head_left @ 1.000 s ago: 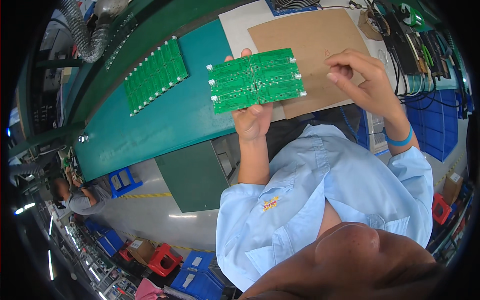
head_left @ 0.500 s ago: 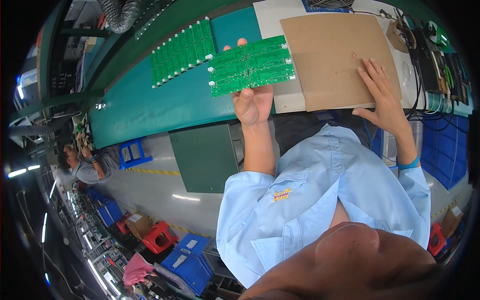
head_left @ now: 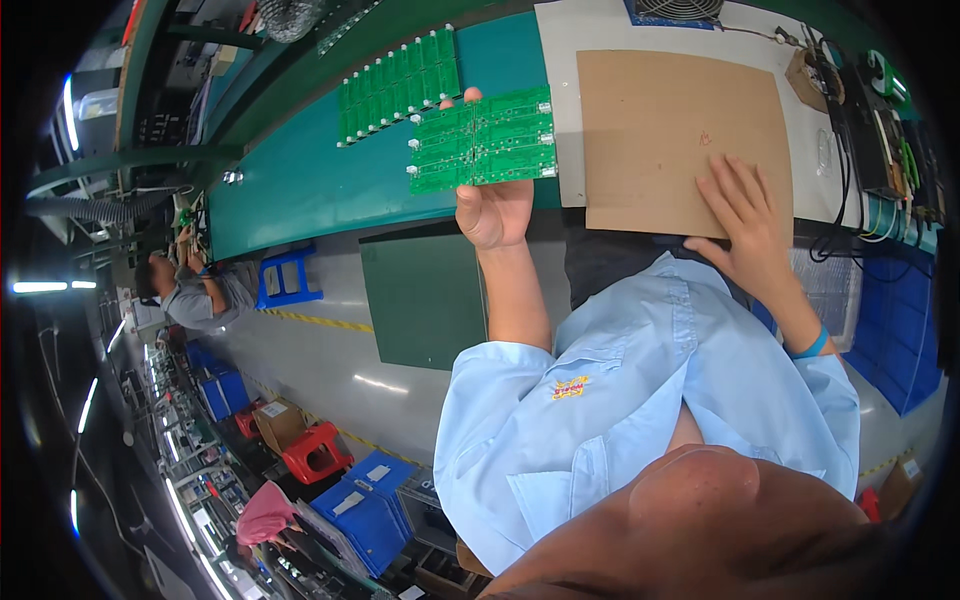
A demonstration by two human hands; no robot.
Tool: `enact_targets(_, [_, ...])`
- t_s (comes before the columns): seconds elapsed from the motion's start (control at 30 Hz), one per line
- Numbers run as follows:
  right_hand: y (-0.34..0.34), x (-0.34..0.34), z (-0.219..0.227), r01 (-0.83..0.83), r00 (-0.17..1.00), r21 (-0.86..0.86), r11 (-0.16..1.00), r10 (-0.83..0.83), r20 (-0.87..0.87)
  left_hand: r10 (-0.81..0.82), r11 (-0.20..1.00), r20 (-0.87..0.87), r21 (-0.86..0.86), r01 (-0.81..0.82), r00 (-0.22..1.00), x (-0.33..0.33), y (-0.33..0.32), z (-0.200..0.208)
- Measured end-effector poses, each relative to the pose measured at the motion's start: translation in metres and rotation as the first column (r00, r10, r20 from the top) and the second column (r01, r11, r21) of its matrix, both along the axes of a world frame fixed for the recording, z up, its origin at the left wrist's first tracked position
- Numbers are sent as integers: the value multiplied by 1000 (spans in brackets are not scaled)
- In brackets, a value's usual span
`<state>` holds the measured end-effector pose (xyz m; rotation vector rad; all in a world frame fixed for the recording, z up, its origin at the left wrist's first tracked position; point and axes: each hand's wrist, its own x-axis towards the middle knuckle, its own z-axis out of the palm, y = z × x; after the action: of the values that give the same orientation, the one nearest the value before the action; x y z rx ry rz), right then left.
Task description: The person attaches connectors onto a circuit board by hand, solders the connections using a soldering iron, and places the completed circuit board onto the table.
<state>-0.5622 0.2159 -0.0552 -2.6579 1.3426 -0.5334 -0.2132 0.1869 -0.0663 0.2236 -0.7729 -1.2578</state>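
Held up over the green bench mat is a green circuit board panel with white connectors along its left and right edges. My left hand grips it from below, thumb at the near edge and fingertips showing past the far edge. My right hand lies flat with fingers spread on a brown cardboard sheet, near its right front corner. Beyond the held panel, a row of similar green circuit boards lies on the mat, their white connectors along the edges.
The green mat runs left along the bench. Cables and hand tools crowd the right end, below a fan at the back. A dark green cabinet and blue stool stand below. Another person works far left.
The held panel has shifted slightly left and turned a little flatter in my left hand. The whole view has swung a bit, while my right hand stays on the cardboard.
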Motion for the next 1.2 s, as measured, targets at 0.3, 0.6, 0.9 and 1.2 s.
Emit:
enact_targets(0.3, [7,-53,16,6,995,75,997,2,-96,51,999,4,3,-51,999,44,29,-2])
enact_targets(0.6, [17,-34,-9,-211,975,-42,977,214,65,111,994,14,-28,-110,994,71,45,-14])
enact_targets(0.9, [-14,-39,-21,-163,986,-194,967,168,6,88,995,-68,-39,-91,994,84,65,-22])
enact_targets(1.2, [-33,-36,-5,-155,967,-239,958,197,159,166,985,-45,-32,-168,985,95,81,-35])
